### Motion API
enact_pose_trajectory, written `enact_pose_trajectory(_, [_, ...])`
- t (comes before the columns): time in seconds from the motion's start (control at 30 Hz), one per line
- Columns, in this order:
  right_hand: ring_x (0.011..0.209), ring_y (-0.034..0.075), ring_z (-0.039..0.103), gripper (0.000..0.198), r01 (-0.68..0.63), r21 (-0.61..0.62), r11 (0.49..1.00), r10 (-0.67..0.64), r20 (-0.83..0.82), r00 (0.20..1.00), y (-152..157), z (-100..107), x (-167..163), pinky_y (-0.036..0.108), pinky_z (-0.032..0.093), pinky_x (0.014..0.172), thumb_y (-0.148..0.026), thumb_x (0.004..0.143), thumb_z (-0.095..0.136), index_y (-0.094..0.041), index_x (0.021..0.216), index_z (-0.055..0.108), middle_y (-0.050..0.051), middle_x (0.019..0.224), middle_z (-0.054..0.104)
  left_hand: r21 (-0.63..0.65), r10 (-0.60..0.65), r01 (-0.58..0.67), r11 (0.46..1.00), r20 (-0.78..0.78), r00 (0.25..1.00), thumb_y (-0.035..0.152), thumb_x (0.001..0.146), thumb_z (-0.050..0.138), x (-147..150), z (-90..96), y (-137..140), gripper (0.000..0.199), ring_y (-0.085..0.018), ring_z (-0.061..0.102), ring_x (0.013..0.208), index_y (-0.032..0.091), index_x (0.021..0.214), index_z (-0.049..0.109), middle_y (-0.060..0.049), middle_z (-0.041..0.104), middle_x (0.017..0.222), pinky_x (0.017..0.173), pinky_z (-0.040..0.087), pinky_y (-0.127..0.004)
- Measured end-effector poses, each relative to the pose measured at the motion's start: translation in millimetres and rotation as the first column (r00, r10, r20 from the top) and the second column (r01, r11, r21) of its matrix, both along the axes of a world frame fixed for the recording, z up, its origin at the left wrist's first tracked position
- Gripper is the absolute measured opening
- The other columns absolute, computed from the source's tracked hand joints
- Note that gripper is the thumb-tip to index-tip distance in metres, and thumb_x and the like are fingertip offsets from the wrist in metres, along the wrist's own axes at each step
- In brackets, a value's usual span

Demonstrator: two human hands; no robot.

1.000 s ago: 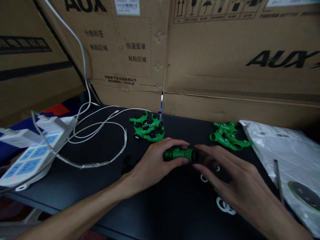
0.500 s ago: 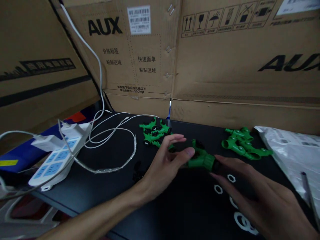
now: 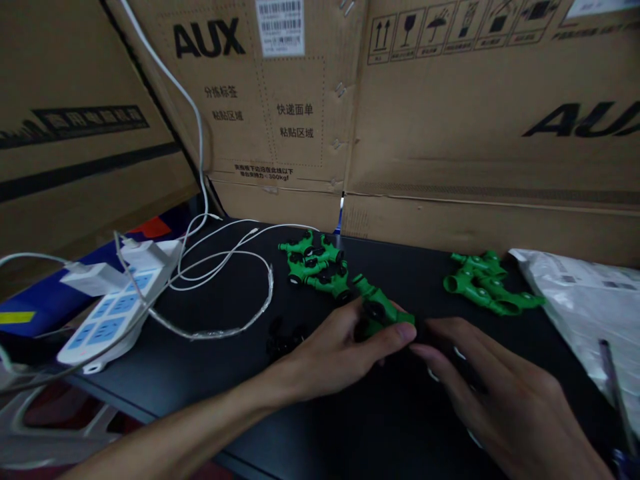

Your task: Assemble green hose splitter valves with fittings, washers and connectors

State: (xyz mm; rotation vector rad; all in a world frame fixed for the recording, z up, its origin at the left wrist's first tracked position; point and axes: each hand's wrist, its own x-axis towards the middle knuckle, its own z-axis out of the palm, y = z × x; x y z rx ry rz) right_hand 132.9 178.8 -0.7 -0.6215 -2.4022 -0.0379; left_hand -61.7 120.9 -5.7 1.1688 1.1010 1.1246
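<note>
My left hand (image 3: 350, 343) is closed around a green plastic Y-shaped hose connector (image 3: 373, 310) with a black knob on its side. The thumb presses along its near end, which points right. Just right of that end is my right hand (image 3: 500, 383), its thumb and forefinger brought close together. Whatever lies between those fingertips is dark and hard to make out. Beyond the left hand lies a group of green connectors with black parts (image 3: 315, 263). Several small black parts (image 3: 285, 339) lie left of the left wrist, partly hidden by it.
More green connectors (image 3: 493, 287) lie at the back right, beside a white plastic bag (image 3: 590, 300) and a pen (image 3: 616, 387). White rings are mostly hidden under the right hand. A power strip (image 3: 117, 307) and white cables (image 3: 270, 293) occupy the left. Cardboard boxes (image 3: 280, 153) wall the back.
The connector has turned in my left hand, which now wraps around it. My right hand has come off its black end and sits slightly lower. The view has shifted slightly.
</note>
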Motion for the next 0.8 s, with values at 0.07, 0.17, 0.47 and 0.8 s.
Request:
enact_pose_trajectory(0.07, [0.079,0.016,0.079,0.032,-0.001,-0.020,1.000,0.001,0.002,1.000,-0.2,-0.2,0.6,0.021,0.065,0.069,-0.043,0.108,0.038,-0.019,0.115,0.057,0.008,0.097,0.077,-0.007,-0.009,0.009,1.000,-0.018,1.000,0.055,0.096,0.062,-1.0,0.7,0.1,0.038,-0.011,0.049,0.070,0.017,0.104,0.063,0.003,0.053,0.075,0.066,0.039,-0.025])
enact_pose_trajectory(0.17, [0.093,0.016,0.079,0.037,-0.067,-0.099,0.993,0.066,-0.012,0.998,-0.7,-2.5,2.5,0.020,0.064,0.083,-0.045,0.108,0.039,-0.019,0.130,0.051,0.011,0.113,0.076,-0.036,-0.032,0.031,0.999,-0.031,0.999,0.057,0.098,0.055,-1.9,0.2,0.8,0.041,-0.011,0.044,0.065,0.017,0.092,0.059,0.004,0.048,0.069,0.062,0.034,-0.027])
enact_pose_trajectory(0.47, [0.065,0.009,0.077,0.027,-0.079,-0.304,0.950,0.041,-0.127,0.991,-2.9,-6.7,-3.2,0.008,0.059,0.060,-0.050,0.104,0.046,-0.025,0.107,0.055,-0.002,0.084,0.079,-0.022,-0.032,0.031,0.999,-0.067,0.997,0.053,0.099,0.057,-0.3,0.0,-0.6,0.034,-0.011,0.045,0.068,0.019,0.094,0.055,0.005,0.049,0.073,0.065,0.037,-0.026])
enact_pose_trajectory(0.8, [0.073,0.010,0.079,0.034,-0.056,-0.241,0.969,0.025,-0.128,0.991,-3.2,-6.7,-3.5,0.012,0.062,0.068,-0.056,0.102,0.044,-0.025,0.113,0.055,0.000,0.093,0.080,-0.071,-0.014,0.012,0.997,-0.029,0.999,0.059,0.098,0.055,0.9,-6.2,2.8,0.041,-0.011,0.044,0.065,0.018,0.091,0.057,0.004,0.049,0.070,0.064,0.035,-0.027])
